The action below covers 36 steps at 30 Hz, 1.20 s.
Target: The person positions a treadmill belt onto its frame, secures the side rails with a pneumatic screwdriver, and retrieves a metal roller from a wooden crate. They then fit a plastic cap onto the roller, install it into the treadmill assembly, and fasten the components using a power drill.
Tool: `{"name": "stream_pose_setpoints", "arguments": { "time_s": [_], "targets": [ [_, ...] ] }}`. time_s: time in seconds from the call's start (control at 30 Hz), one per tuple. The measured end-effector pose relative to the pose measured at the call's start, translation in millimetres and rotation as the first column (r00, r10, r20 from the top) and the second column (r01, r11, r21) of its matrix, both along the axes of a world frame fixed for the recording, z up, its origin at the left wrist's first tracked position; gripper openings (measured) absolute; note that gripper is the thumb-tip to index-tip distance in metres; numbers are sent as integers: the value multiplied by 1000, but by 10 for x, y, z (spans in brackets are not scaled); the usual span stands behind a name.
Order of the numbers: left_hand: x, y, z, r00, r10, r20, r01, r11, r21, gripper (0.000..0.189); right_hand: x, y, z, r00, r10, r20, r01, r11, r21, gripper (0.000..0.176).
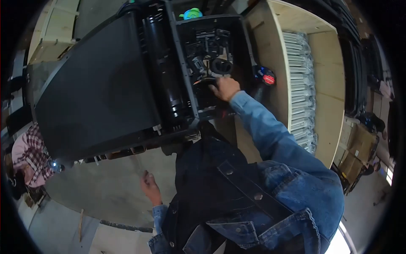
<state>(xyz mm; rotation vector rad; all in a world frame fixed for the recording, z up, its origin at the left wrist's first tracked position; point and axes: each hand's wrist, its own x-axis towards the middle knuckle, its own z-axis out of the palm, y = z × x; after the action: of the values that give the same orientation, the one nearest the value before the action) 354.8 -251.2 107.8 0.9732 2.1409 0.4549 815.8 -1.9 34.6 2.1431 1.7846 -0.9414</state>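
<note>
A treadmill lies in front of me with its black belt (101,84) to the left and its open motor compartment (207,55) to the right. My right hand (226,87) reaches into that compartment in a blue denim sleeve. Its fingers rest on dark parts near a round black piece (221,66); whether they grip anything is hidden. My left hand (149,185) hangs low beside my jacket over the concrete floor. Its fingers are loosely curled and I see nothing in it.
A wooden crate (325,97) on the right holds plastic-wrapped metal parts (301,84). A red and blue object (266,78) sits beside it, and a green object (191,13) lies past the compartment. A person in a plaid shirt (29,156) crouches far left. Cardboard boxes (359,148) stand at right.
</note>
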Motion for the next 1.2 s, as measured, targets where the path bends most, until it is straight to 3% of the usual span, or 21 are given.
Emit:
{"name": "stream_pose_setpoints", "arguments": {
  "time_s": [0.07,0.1,0.17,0.27,0.3,0.33,0.4,0.43,0.5,0.53,0.6,0.63,0.7,0.77,0.83,0.9,0.97,1.03,1.1,1.17,1.2],
  "targets": [
    [-377,-701,-563,998,63,-4,-64,993,-99,36,55,-291,32,993,111,33,-104,979,-178,58],
    [-346,-751,-506,999,-10,-41,5,991,-134,35,52,-348,106,995,97,20,-85,937,-339,66],
    [-189,-583,-615,999,-46,-11,44,993,-109,34,160,-508,-193,996,59,74,-32,945,-325,78],
    [-169,-230,-853,982,120,146,-118,993,-23,31,11,-475,5,981,130,141,-71,928,-365,82],
    [-231,-65,-944,987,97,130,-96,995,-14,30,-39,-464,125,960,190,205,-104,924,-369,83],
    [-265,80,-1044,990,75,119,-75,997,-9,29,-199,-495,431,953,281,117,-259,950,-176,78],
    [-273,479,-1015,998,-1,68,0,1000,24,26,-178,-696,-4,838,543,58,-530,834,-153,70],
    [-350,580,-1143,997,-1,81,-1,1000,26,26,-244,-709,-49,763,631,140,-603,773,-195,60],
    [-538,775,-1381,938,-190,-290,172,981,-85,19,-166,-621,-287,682,712,168,-672,701,-240,56],
    [-641,828,-1457,894,-295,-336,294,954,-57,16,-56,-585,-499,596,784,174,-732,620,-284,52],
    [-826,937,-1643,846,-408,-343,435,900,2,14,609,-648,-1326,432,801,415,-857,507,-87,45],
    [-916,895,-1777,783,-481,-393,490,867,-86,14,344,-253,-114,718,694,61,-695,719,7,43],
    [-988,990,-2062,610,-623,-489,599,767,-230,18,348,-8,462,903,427,52,-426,904,-33,47],
    [-972,1069,-2242,614,-614,-496,510,788,-345,37,525,46,933,990,140,-25,-139,990,32,49],
    [-1025,1190,-2336,555,-731,-397,573,682,-454,39,609,-94,1444,989,-137,49,130,984,121,52],
    [-1212,1153,-2658,487,-779,-395,660,624,-418,38,794,-501,1715,778,-512,-365,586,801,125,61],
    [-1324,1184,-2688,415,-815,-405,725,565,-394,38,865,-1052,1919,400,-552,-732,798,602,-18,80],
    [-1262,1240,-2506,366,-853,-372,774,500,-388,27,713,-1670,2156,172,-511,-842,652,700,-292,92],
    [-1238,1301,-2367,375,-847,-377,759,514,-400,24,304,-2111,2094,-22,-473,-881,533,739,-411,99],
    [-1227,1354,-2286,398,-835,-379,730,539,-420,21,-16,-2171,1915,-212,-387,-897,552,710,-437,93],
    [-1253,1364,-2265,434,-825,-362,724,559,-405,24,-135,-2113,1808,-501,-377,-779,575,527,-625,72]
  ]
}}
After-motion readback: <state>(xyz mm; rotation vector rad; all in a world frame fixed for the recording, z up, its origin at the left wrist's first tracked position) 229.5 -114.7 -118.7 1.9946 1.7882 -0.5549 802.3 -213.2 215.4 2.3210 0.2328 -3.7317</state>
